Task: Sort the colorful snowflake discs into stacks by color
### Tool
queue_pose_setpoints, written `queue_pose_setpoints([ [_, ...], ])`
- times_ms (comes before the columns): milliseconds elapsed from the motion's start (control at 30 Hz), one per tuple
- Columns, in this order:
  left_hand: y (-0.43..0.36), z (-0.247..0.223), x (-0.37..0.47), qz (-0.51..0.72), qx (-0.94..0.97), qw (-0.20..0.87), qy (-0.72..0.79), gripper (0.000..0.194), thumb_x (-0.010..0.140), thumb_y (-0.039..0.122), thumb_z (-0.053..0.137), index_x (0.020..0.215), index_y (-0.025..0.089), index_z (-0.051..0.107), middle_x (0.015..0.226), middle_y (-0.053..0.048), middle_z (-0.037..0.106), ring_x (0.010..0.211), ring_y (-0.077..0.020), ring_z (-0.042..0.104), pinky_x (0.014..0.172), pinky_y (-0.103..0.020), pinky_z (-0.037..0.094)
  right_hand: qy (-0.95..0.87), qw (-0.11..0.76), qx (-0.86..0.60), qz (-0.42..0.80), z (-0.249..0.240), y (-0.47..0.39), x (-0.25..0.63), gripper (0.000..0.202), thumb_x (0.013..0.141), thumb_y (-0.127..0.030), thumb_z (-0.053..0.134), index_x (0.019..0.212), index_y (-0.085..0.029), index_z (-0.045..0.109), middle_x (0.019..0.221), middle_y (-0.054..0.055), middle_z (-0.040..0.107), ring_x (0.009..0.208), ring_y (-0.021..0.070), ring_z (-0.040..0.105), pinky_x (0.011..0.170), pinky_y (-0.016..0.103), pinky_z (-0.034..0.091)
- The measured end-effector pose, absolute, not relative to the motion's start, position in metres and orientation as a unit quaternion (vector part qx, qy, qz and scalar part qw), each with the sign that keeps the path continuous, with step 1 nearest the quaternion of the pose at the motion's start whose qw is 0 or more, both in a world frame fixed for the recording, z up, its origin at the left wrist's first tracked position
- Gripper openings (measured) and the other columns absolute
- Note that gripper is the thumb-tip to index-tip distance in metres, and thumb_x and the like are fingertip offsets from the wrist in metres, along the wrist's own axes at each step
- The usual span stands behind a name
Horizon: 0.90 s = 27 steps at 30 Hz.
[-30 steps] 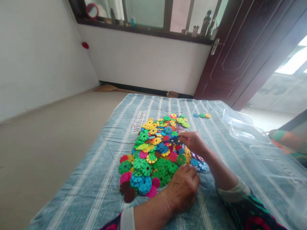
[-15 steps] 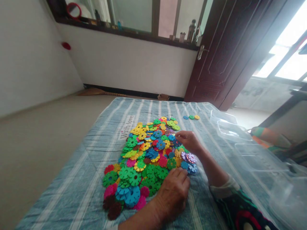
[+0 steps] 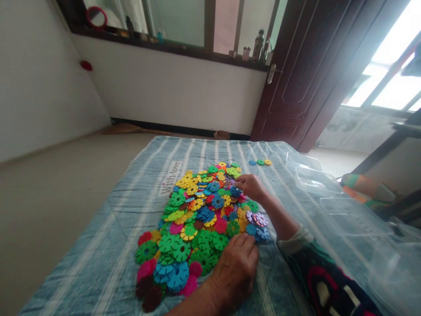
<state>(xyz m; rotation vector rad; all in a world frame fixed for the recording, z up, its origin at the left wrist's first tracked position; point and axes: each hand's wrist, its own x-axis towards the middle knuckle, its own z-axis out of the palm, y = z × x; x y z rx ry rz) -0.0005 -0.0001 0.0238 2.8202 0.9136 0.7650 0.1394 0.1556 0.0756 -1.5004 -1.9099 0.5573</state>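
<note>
A pile of colourful plastic snowflake discs [image 3: 200, 215], round with notched rims, is spread over the striped cloth [image 3: 108, 224]. Over the pile's far right part, my right hand [image 3: 252, 188] is closed in a pinch on a dark blue snowflake disc [image 3: 236, 191]. My left hand [image 3: 239, 262] rests at the near right edge with its fingers curled down; whatever lies under the fingertips is hidden. Just beyond it are light blue discs [image 3: 262, 233] and a lilac disc [image 3: 261, 219]. Large green discs [image 3: 182, 249] lie left of my left hand.
A row of three discs, blue, green [image 3: 260, 162] and yellow, lies at the far right of the cloth. Clear plastic boxes [image 3: 317, 180] stand along the right side. Beyond the covered surface are a white wall [image 3: 177, 92] and a dark red door [image 3: 296, 74].
My right hand has moved slightly left and away from me, and the dark blue disc has shifted with its fingertips. My left hand stays nearly in place. The whole view has shifted a little.
</note>
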Motion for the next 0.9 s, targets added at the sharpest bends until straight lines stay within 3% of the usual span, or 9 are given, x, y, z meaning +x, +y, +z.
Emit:
queue_pose_setpoints([
  [133, 0.0, 0.022, 0.0, 0.248, 0.922, 0.044, 0.294, 0.022, 0.074, 0.011, 0.049, 0.093, 0.01, 0.06, 0.1, -0.014, 0.062, 0.099, -0.0247, 0.055, 0.09, -0.041, 0.049, -0.768, 0.274, -0.558, 0.155, 0.077, 0.15, 0.143, 0.028, 0.074, -0.031, 0.065, 0.097, -0.018, 0.073, 0.09, 0.007, 0.071, 0.082, 0.0214, 0.066, 0.076, 0.032, 0.049],
  [267, 0.0, 0.022, -0.001, 0.247, 0.922, 0.045, 0.295, 0.023, 0.074, 0.011, 0.049, 0.094, 0.011, 0.059, 0.103, -0.014, 0.062, 0.102, -0.0243, 0.055, 0.092, -0.041, 0.048, -0.786, 0.244, -0.543, 0.167, 0.076, 0.149, 0.146, 0.041, 0.066, -0.033, 0.074, 0.105, -0.021, 0.071, 0.102, 0.008, 0.07, 0.092, 0.0242, 0.064, 0.084, 0.035, 0.048],
  [400, 0.0, 0.023, -0.001, 0.235, 0.924, 0.041, 0.299, 0.023, 0.074, 0.011, 0.049, 0.094, 0.01, 0.06, 0.104, -0.014, 0.063, 0.101, -0.0241, 0.056, 0.094, -0.04, 0.047, -0.787, 0.232, -0.541, 0.185, 0.074, 0.152, 0.15, 0.05, 0.062, -0.036, 0.077, 0.109, -0.021, 0.069, 0.104, 0.007, 0.07, 0.09, 0.0231, 0.065, 0.081, 0.034, 0.049],
  [600, 0.001, 0.02, -0.001, 0.247, 0.922, 0.031, 0.298, 0.025, 0.074, 0.011, 0.048, 0.096, 0.01, 0.06, 0.105, -0.015, 0.063, 0.102, -0.0251, 0.056, 0.093, -0.042, 0.048, -0.798, 0.211, -0.53, 0.195, 0.076, 0.156, 0.152, 0.034, 0.067, -0.027, 0.07, 0.101, -0.022, 0.073, 0.1, 0.005, 0.07, 0.09, 0.0207, 0.064, 0.078, 0.03, 0.048],
  [900, 0.002, 0.013, 0.0, 0.265, 0.917, 0.029, 0.297, 0.025, 0.074, 0.01, 0.047, 0.096, 0.012, 0.058, 0.104, -0.014, 0.061, 0.101, -0.0251, 0.054, 0.091, -0.041, 0.048, -0.787, 0.217, -0.543, 0.197, 0.07, 0.157, 0.167, 0.035, 0.068, -0.017, 0.061, 0.101, -0.019, 0.072, 0.09, 0.003, 0.07, 0.069, 0.0121, 0.059, 0.064, 0.022, 0.044],
])
